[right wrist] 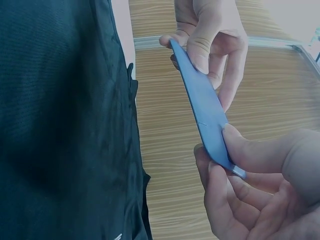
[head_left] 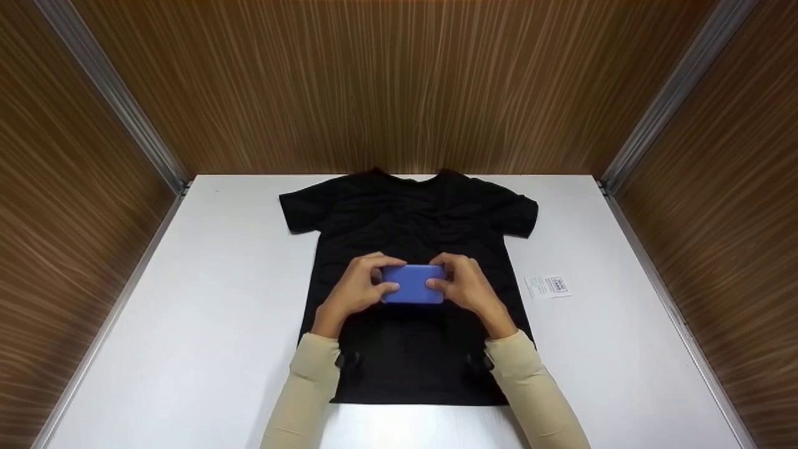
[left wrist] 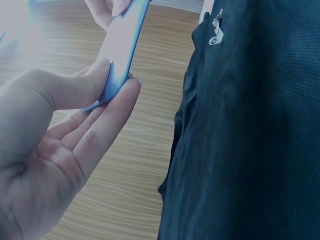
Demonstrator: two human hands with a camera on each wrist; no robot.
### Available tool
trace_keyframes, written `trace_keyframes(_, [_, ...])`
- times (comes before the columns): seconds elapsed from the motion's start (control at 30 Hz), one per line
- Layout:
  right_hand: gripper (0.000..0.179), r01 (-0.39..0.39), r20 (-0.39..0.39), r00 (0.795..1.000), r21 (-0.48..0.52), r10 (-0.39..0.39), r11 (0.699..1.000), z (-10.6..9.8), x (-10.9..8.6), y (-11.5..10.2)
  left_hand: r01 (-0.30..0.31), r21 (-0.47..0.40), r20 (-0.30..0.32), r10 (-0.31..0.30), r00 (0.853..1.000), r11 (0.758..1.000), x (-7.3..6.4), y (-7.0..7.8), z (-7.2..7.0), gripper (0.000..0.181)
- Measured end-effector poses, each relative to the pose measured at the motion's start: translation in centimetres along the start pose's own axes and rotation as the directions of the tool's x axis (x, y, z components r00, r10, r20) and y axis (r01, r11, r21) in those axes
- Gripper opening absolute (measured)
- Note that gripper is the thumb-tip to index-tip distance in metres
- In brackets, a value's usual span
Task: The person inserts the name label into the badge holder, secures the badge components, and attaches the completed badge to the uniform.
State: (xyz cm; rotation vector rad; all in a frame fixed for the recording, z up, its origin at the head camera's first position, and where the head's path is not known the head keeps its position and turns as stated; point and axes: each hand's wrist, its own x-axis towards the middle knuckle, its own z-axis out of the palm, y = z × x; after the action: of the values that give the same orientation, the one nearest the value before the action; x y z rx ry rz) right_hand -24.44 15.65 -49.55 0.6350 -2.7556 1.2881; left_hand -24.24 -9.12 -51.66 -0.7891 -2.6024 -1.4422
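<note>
Both hands hold a flat blue rectangular piece (head_left: 413,284), about phone-sized with rounded corners, above a black T-shirt (head_left: 411,368). My left hand (head_left: 360,284) grips its left end, thumb on the near face and fingers behind and along the top edge. At the opposite end my right hand (head_left: 464,284) pinches it the same way. Seen edge-on in the right wrist view, the blue piece (right wrist: 205,107) is thin, and a short fine line marks its side. The T-shirt lies spread out, neck away from me and both short sleeves out to the sides.
Under the shirt is a white table (head_left: 206,299). A small printed paper slip (head_left: 548,287) lies to the right of the shirt. Wood-grain panels (head_left: 399,87) rise at the back and both sides, with metal rails (head_left: 118,93) at the corners.
</note>
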Motion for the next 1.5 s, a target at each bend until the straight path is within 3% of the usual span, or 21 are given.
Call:
trace_keyframes(1.03, [0.018, 0.004, 0.059, 0.998, 0.056, -0.007, 0.998, -0.23, -0.06, -0.04, -0.001, 0.004, 0.008, 0.001, 1.0, 1.0, -0.01, -0.08, -0.04, 0.035])
trace_keyframes(1.5, [0.018, 0.005, 0.087, 0.996, 0.06, -0.01, 0.998, -0.66, -0.16, -0.27, 0.011, -0.023, 0.043, -0.01, 0.999, 1.0, 0.03, 0.08, -0.38, 0.04])
